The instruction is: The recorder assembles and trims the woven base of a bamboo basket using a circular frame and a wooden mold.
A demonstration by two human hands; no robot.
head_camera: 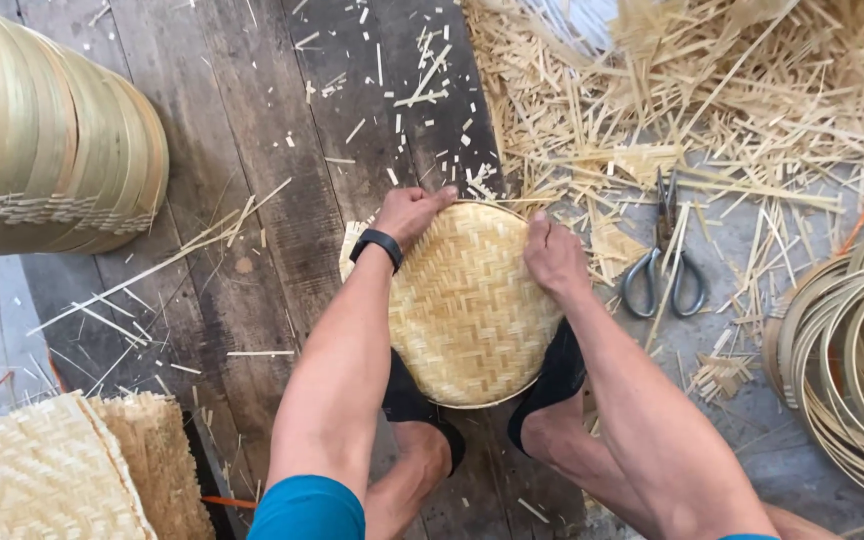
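A round woven bamboo basket [467,305] lies bottom-up between my feet on the plank floor. My left hand [410,213], with a black band on the wrist, grips its far rim at the upper left. At the upper right of that rim my right hand [552,255] grips it with bent fingers. My feet in black sandals [552,385] press against the near edge of the basket, one on each side.
Grey-handled scissors [664,262] lie to the right among bamboo offcuts [672,90]. Bamboo hoops [852,350] are stacked at the right edge. A stack of finished baskets [47,140] lies upper left. Flat woven mats [62,470] sit lower left.
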